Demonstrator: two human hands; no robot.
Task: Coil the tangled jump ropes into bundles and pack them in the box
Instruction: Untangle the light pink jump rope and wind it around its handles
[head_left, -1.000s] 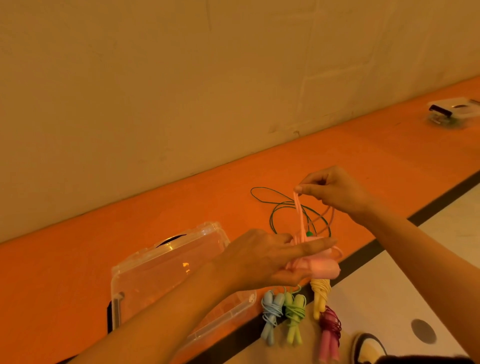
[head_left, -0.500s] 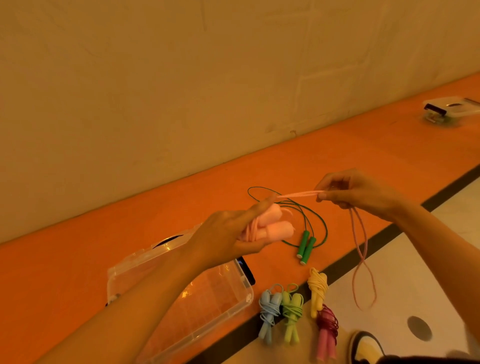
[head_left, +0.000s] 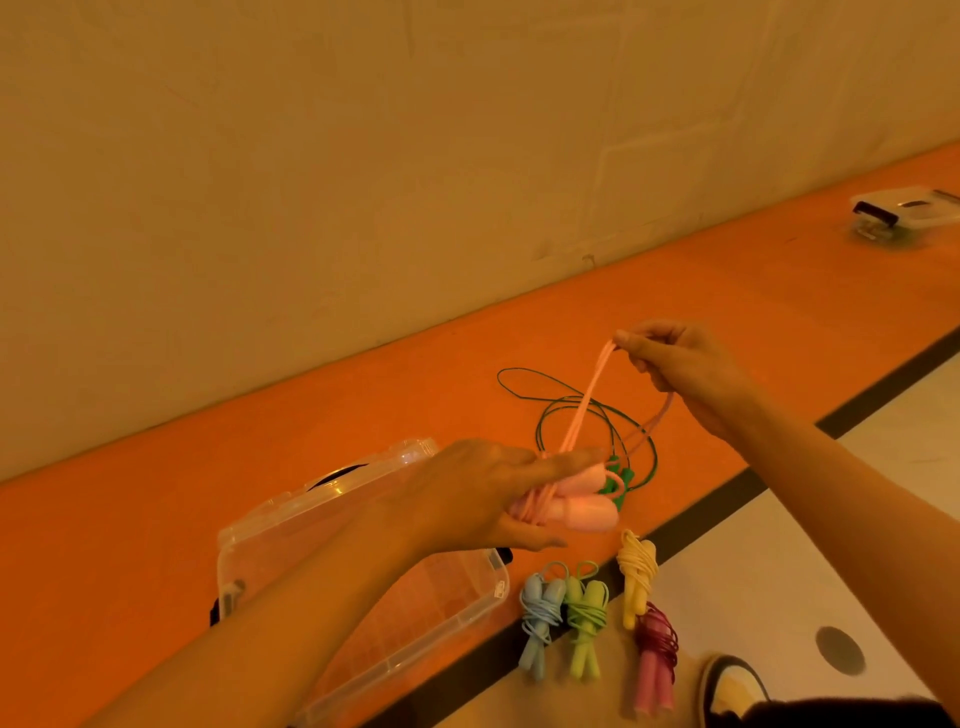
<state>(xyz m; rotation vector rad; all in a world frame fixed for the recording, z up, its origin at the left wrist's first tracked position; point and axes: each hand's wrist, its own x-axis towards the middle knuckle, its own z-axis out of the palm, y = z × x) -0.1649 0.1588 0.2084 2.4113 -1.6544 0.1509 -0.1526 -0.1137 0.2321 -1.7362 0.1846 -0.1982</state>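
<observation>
1. Both hands work the pink jump rope (head_left: 582, 501) above the orange floor strip (head_left: 363, 395).
2. The left hand (head_left: 483, 499) grips the 2 pink handles side by side, thumb beneath and forefinger stretched along the top, with several turns of cord wrapped round them.
3. The right hand (head_left: 685, 374), raised and further from the camera, pinches the pink cord between thumb and fingertips. The cord runs taut from the handles up to that pinch, then falls back in a loose loop.
4. A green jump rope (head_left: 571, 410) lies uncoiled on the orange strip behind the pink handles, which partly hide its 2 green handles.
5. The clear box (head_left: 498, 587) sits open under the left forearm.
6. 4 coiled bundles lie just right of the box at the edge of the pale floor (head_left: 779, 545): blue (head_left: 540, 618), light green (head_left: 584, 618), yellow (head_left: 636, 571), dark red (head_left: 654, 654).
7. A shoe (head_left: 727, 686) shows at the bottom right, and a second clear container (head_left: 904, 213) sits far along the strip.
</observation>
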